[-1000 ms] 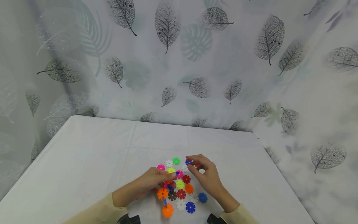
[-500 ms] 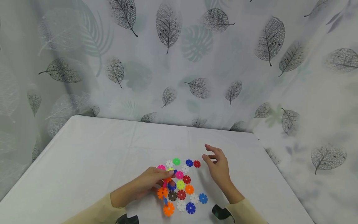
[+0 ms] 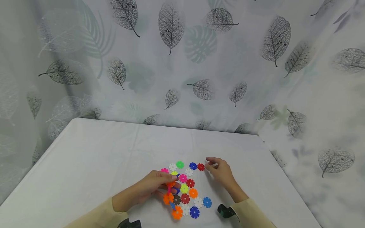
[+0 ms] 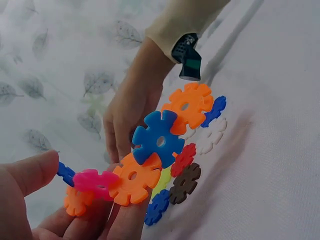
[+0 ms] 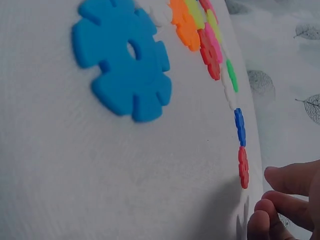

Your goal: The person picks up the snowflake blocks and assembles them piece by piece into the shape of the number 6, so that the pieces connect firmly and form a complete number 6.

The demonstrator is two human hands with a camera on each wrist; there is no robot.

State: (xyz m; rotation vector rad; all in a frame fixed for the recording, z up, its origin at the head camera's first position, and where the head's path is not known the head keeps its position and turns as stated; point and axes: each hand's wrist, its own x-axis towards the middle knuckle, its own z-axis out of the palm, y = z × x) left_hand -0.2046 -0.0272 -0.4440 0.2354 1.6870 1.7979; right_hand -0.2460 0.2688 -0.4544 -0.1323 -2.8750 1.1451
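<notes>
Left hand: thumb and fingers pinch the dark blue disc of the linked chain, which extends toward the near side, left of most loose discs. Right hand: thumb and fingertips apart, just right of the red disc on the white table.

On my feed the left hand is pinching a chain of notched plastic discs by a dark blue disc. From there it runs to a pink disc, then orange, blue and orange, slotted together at angles, with a smaller-looking orange disc showing by the pink. The chain's held tilted; can't tell if the low end touches the table. I've also got a red disc lying flat, just beside the right hand's fingertips.
</notes>
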